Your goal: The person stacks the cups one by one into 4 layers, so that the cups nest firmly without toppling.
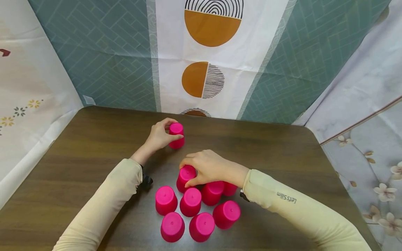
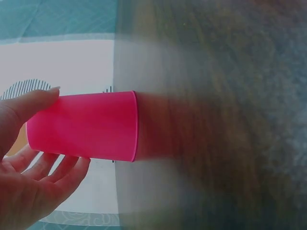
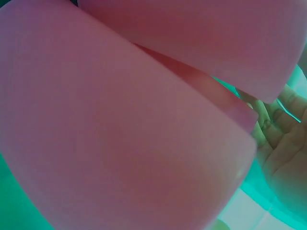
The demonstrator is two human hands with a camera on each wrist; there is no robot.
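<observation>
Here, left thumb (image 2: 34,103) and fingers (image 2: 76,171) flank a pink cup (image 2: 88,127).

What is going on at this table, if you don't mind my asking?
Someone is handling pink cups with both hands. The left hand grips one upside-down cup near the far edge of the wooden table, apart from the rest. The right hand pinches a second cup at the far side of a loose cluster; whether it is lifted, I can't tell. Seven other cups stand upside down nearby.
</observation>
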